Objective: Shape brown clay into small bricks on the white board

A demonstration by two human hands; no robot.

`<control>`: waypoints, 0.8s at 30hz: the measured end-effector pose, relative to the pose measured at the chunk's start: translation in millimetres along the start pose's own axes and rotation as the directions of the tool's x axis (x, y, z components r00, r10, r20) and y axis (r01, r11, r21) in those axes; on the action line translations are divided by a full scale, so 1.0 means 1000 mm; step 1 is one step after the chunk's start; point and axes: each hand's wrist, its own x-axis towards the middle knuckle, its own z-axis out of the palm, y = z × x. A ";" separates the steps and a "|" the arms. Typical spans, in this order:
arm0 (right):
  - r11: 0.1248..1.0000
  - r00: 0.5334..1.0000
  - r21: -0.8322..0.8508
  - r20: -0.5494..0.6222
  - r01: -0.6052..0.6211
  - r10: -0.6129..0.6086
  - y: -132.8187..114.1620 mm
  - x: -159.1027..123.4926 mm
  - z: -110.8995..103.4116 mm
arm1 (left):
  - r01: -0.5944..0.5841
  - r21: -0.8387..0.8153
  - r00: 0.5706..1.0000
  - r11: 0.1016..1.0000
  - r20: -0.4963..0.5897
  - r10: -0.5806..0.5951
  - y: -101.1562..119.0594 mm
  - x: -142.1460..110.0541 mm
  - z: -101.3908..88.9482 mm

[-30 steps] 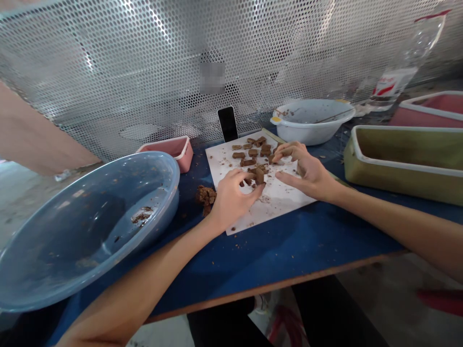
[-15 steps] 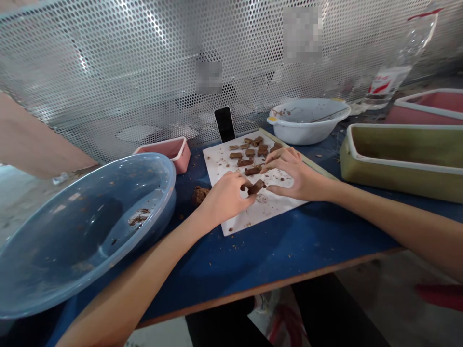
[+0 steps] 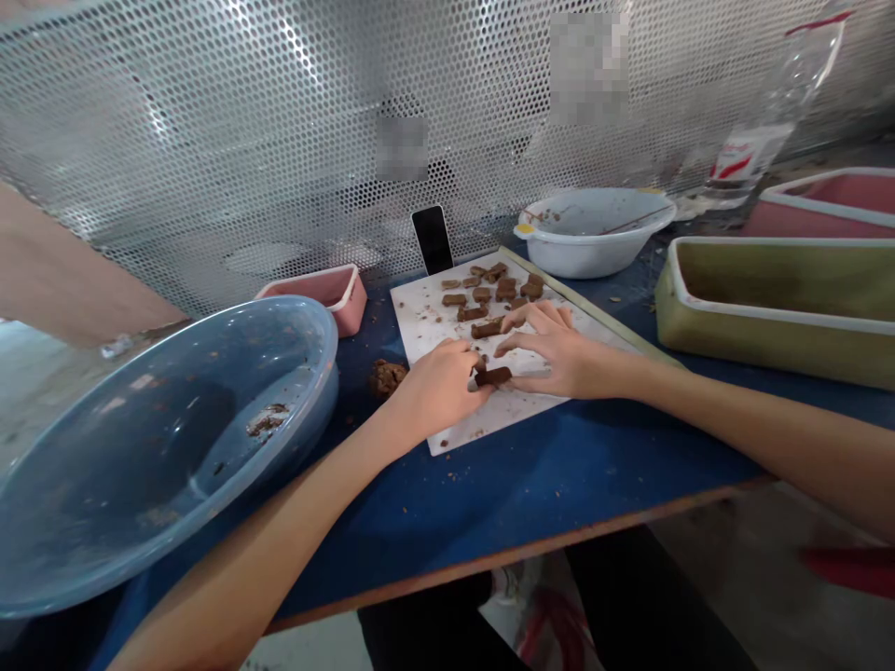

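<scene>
A small brown bar of what looks like clay [image 3: 493, 376] lies nearly level low over the white board [image 3: 447, 429]. My left hand [image 3: 440, 387] pinches its left end between thumb and fingers. On the other side, my right hand [image 3: 552, 356] has its fingers apart, the thumb close to or touching the bar's right end. Just beyond the hands sits a similar brown bar [image 3: 488, 329], with several short brown blocks [image 3: 506, 290] farther up the board. Left of my left hand is a rough brown lump [image 3: 387, 378] on the blue table.
A large blue basin [image 3: 308, 373] fills the left side, with a pink box [image 3: 353, 303] behind it. A phone [image 3: 433, 239] leans at the mesh. A white basin [image 3: 594, 256], a green trough [image 3: 769, 335], a pink trough [image 3: 783, 214] and a bottle [image 3: 745, 154] stand right.
The brown bar has gone from tilted to nearly level and slightly lower. My right hand has come down a little, its thumb nearer the bar's end.
</scene>
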 end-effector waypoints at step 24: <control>0.997 0.996 -0.041 -0.060 -0.064 0.062 -0.003 -0.006 0.005 | 0.016 -0.055 0.999 0.998 -0.048 -0.019 -0.006 0.002 -0.003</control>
